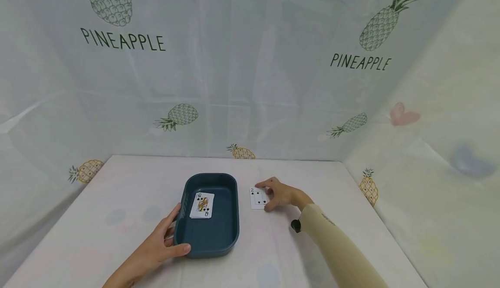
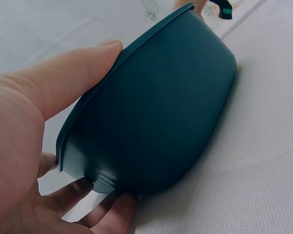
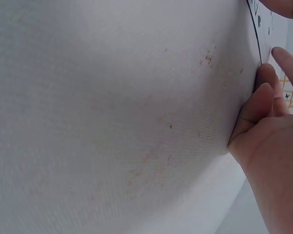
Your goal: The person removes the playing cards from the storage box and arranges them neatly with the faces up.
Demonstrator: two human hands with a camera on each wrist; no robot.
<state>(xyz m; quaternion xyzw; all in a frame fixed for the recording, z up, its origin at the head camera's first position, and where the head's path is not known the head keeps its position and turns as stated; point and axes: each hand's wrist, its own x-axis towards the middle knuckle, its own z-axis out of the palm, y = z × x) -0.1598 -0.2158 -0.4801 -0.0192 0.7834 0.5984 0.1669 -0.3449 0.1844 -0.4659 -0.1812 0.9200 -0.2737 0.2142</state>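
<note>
Card marked 2 (image 1: 255, 199) — lower centre, long axis up-down — sits right of the blue tray (image 1: 212, 236), nearer the right hand (image 1: 283, 194), half-spread across its ends (pinch: can't tell), while the left hand (image 1: 158, 242) grips the tray's left side.

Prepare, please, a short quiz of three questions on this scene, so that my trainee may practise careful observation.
1. Which letter is printed on the face-up card inside the blue tray?
2. True or false: the left grip holds the tray.
3. What does the right grip touch?
a) the tray
b) the card marked 2
c) the face-up card inside the tray

Key: 1. Q; 2. True; 3. b
</note>
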